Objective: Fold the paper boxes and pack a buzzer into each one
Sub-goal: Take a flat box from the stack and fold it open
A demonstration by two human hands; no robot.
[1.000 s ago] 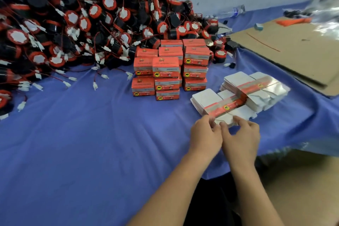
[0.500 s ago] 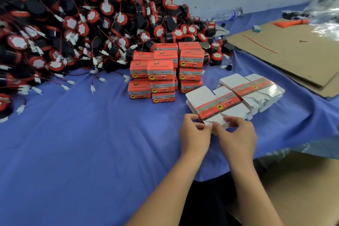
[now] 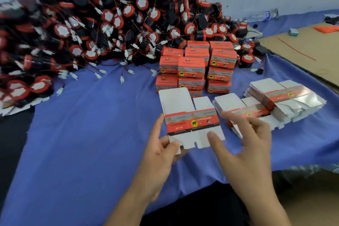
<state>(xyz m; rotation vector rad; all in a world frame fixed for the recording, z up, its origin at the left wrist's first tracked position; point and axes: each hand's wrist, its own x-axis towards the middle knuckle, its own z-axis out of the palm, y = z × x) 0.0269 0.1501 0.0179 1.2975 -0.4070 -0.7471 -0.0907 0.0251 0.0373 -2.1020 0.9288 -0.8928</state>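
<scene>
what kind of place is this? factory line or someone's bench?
Probably a small hand-packing bench, not an automated line: a heap of loose wired buzzers, stacked orange boxes already folded, and piles of flat box blanks on a blue-clothed table.

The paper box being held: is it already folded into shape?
No, the paper box is a flat sheet with its flaps spread out, pinched at a lower corner by the left hand.

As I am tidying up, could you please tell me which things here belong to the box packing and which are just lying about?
Job in hand: flat box blank, pinched by the left hand; stacks of flat blanks; buzzer pile; folded boxes.
Lying about: water bottle; cardboard sheet; orange strands; teal object.
</scene>
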